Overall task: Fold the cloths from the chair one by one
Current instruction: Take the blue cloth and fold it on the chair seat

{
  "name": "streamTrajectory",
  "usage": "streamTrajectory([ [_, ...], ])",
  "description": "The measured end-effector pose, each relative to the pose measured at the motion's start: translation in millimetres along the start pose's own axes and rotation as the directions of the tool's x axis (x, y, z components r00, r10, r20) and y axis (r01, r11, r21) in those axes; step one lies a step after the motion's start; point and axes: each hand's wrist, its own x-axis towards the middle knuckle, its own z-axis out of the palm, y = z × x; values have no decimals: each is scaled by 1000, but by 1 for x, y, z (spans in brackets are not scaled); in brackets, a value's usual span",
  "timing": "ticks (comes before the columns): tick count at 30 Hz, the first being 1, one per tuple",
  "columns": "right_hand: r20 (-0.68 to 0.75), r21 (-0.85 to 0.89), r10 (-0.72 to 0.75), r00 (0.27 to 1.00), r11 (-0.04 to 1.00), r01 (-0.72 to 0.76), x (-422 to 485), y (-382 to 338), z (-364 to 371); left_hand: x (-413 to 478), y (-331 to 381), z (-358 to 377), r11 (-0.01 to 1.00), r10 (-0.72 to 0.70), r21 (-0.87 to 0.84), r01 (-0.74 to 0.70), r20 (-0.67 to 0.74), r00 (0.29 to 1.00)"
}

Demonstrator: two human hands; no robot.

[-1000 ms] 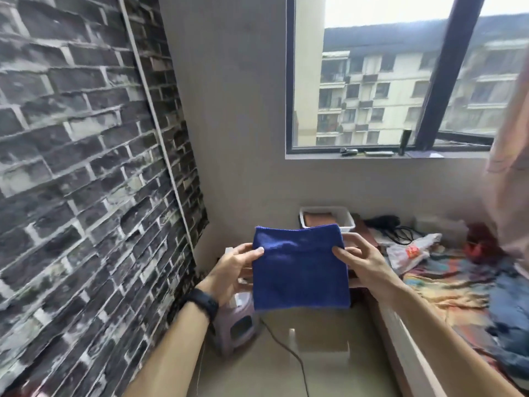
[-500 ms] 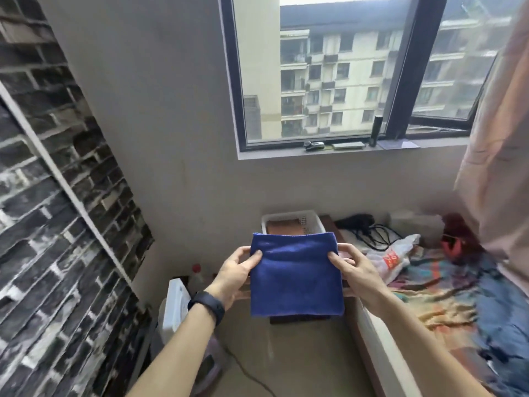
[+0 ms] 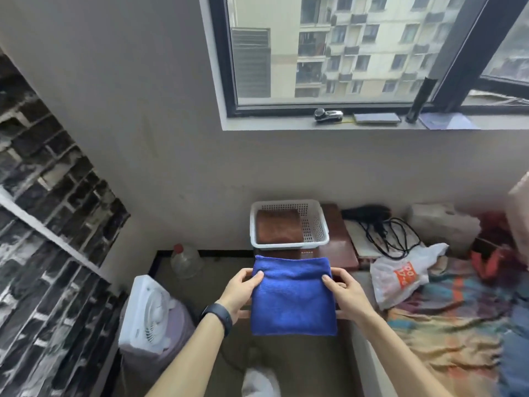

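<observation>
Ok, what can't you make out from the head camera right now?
Head view:
- Back of the blue cloth and its layer count: only the front face shows.
- Fingers of left hand and right hand: behind the cloth; thumbs show.
- Surface behind the cloth: covered by it.
- Anything under the brown cloth in the white basket: covered.

Behind the blue cloth (image 3: 293, 299), the fingers of the left hand (image 3: 239, 293) and right hand (image 3: 347, 296) are largely hidden. Below the fingers, a blurred white object (image 3: 259, 382) is cut off by the bottom edge.
</observation>
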Motion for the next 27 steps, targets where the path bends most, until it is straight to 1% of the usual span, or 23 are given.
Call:
streamTrajectory([
  [4, -1, -11, 69, 998, 998, -69, 72, -8, -1, 70, 19, 5, 997, -71, -2, 71, -1, 997],
  [7, 6, -26, 93, 996, 995, -93, 132, -23, 3, 129, 43, 3, 995, -96, -13, 96, -1, 995],
  [12, -57, -52, 139, 989, 989, -142, 229, -53, 17, 222, 93, 0, 988, -153, -30, 152, -31, 988],
  [16, -78, -96, 145, 986, 984, -152, 302, -64, 25, 290, 122, -3, 988, -156, -28, 154, -53, 986],
  [20, -63, -123, 186, 981, 973, -193, 360, -64, 33, 348, 127, -8, 987, -100, 116, 109, -87, 991],
  [23, -55, -133, 211, 976, 967, -216, 397, -57, 38, 382, 122, -12, 980, -111, 156, 127, -109, 988],
  [26, -50, -175, 259, 965, 949, -264, 422, -47, 39, 403, 118, -14, 953, -125, 260, 156, -131, 983],
  [27, -45, -195, 279, 959, 939, -282, 427, -44, 39, 407, 119, -13, 931, -125, 326, 165, -139, 982],
])
